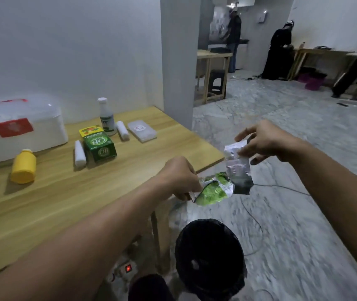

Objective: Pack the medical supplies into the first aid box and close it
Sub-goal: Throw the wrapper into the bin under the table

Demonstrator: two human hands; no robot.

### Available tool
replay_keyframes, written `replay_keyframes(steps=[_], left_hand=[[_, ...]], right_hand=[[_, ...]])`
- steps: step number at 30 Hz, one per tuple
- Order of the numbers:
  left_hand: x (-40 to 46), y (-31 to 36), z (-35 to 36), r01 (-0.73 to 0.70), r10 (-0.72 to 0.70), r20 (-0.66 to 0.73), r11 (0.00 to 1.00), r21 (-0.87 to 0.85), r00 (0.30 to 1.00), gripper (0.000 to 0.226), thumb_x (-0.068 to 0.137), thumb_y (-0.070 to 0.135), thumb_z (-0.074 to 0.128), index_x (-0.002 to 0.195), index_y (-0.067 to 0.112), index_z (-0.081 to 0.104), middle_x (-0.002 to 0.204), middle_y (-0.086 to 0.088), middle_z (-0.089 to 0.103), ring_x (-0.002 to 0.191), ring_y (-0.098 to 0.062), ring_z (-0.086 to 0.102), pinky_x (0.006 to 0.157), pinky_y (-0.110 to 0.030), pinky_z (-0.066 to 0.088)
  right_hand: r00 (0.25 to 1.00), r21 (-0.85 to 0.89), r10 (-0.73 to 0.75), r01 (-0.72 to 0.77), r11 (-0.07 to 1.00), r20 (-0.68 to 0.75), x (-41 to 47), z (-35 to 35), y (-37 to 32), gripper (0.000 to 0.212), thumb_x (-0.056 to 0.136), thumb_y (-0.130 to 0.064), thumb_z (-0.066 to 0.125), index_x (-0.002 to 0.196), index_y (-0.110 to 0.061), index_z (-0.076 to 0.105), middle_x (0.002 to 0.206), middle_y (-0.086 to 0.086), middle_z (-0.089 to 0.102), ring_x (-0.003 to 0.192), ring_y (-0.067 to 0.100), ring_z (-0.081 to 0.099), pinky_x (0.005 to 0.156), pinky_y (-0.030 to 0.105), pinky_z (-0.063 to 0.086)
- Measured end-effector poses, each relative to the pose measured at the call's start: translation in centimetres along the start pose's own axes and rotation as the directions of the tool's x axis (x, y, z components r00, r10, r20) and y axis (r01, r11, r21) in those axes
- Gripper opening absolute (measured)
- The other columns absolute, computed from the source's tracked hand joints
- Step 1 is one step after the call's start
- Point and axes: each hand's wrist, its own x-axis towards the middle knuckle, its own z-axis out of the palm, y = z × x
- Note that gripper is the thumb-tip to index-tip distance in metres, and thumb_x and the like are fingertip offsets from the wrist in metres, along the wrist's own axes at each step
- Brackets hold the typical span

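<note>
The white first aid box (21,135) with a red label and red handle stands closed at the table's far left. In front of it lie a yellow bottle (24,167), two white bandage rolls (80,156) (122,130), a green OB Herbal carton (99,145), a white bottle (106,118) and a small clear case (142,130). Past the table's right edge, my left hand (179,179) grips a crumpled green-and-silver wrapper (213,191). My right hand (264,142) pinches a silver foil packet (237,168) that hangs down, above a bin.
A black-lined waste bin (209,257) stands on the marble floor below my hands. A power strip (123,270) with a red light and a cable lie by the table leg. Several people stand at wooden tables (213,56) in the far room.
</note>
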Motion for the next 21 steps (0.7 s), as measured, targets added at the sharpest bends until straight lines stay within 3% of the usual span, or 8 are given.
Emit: replay_keyframes(steps=[2,6,9,11,14,17,21], left_hand=[[0.7,-0.3,2.5,0.001,-0.004,0.061,0.999,0.045,0.998,0.017,0.076,0.0,0.073,0.088,-0.011,0.071,0.067,-0.019,0.066,0.033,-0.017,0.057,0.036,-0.022,0.049],[2.8,-2.6,7.1,0.052,-0.065,0.076,0.985,0.163,0.995,0.007,0.077,-0.001,0.068,0.08,-0.007,0.07,0.075,-0.022,0.073,0.053,-0.026,0.069,0.058,-0.037,0.062],[4.8,-5.5,9.9,0.099,-0.11,0.039,0.972,0.214,0.993,0.012,0.078,-0.001,0.063,0.068,0.005,0.06,0.063,-0.014,0.063,0.056,-0.029,0.069,0.054,-0.033,0.058],[5.7,-7.2,11.4,0.151,-0.165,0.041,0.96,0.234,0.985,0.005,0.082,0.004,0.063,0.08,0.006,0.059,0.07,-0.01,0.062,0.061,-0.026,0.066,0.053,-0.031,0.054],[6.9,-9.6,13.3,0.223,-0.222,-0.033,0.95,0.218,0.975,0.022,0.081,0.007,0.069,0.101,0.007,0.059,0.088,-0.007,0.065,0.07,-0.02,0.067,0.061,-0.03,0.06],[7.5,-11.4,14.8,0.228,-0.221,-0.055,0.951,0.208,0.974,0.012,0.083,0.006,0.068,0.093,0.008,0.062,0.084,-0.007,0.064,0.068,-0.019,0.065,0.055,-0.029,0.057],[8.4,-13.2,16.1,0.188,-0.187,-0.02,0.971,0.146,0.982,0.019,0.082,0.019,0.069,0.082,0.0,0.067,0.079,-0.014,0.071,0.064,-0.029,0.071,0.059,-0.037,0.06]], right_hand=[[0.999,-0.032,0.036,-0.036,0.999,-0.011,-0.6,0.3,2.4,0.033,0.075,0.011,0.074,0.103,-0.002,0.064,0.078,0.014,0.06,0.062,0.025,0.066,0.043,0.031,0.056],[0.995,-0.065,0.092,-0.095,0.993,-0.05,-0.7,3.0,7.3,0.026,0.071,0.01,0.076,0.092,-0.002,0.067,0.075,0.014,0.062,0.056,0.024,0.067,0.046,0.034,0.057],[0.988,-0.076,0.139,-0.144,0.987,-0.071,0.2,6.3,10.8,0.017,0.072,0.007,0.075,0.079,-0.008,0.068,0.085,0.016,0.065,0.06,0.03,0.071,0.05,0.038,0.061],[0.984,-0.096,0.164,-0.17,0.981,-0.07,0.9,8.6,13.0,0.016,0.075,0.006,0.072,0.076,-0.01,0.068,0.091,0.016,0.065,0.06,0.031,0.07,0.049,0.037,0.061],[0.981,-0.121,0.185,-0.19,0.974,-0.053,1.9,11.7,15.7,0.018,0.079,0.006,0.068,0.08,-0.012,0.067,0.101,0.016,0.064,0.065,0.033,0.069,0.045,0.031,0.058],[0.978,-0.139,0.202,-0.208,0.968,-0.057,2.5,14.1,17.7,0.019,0.082,0.004,0.065,0.079,-0.015,0.065,0.099,0.016,0.064,0.068,0.034,0.069,0.053,0.041,0.061],[0.969,-0.175,0.242,-0.246,0.953,-0.045,3.0,16.5,19.7,0.016,0.085,-0.001,0.06,0.082,-0.016,0.065,0.098,0.015,0.067,0.065,0.033,0.069,0.049,0.031,0.058]])
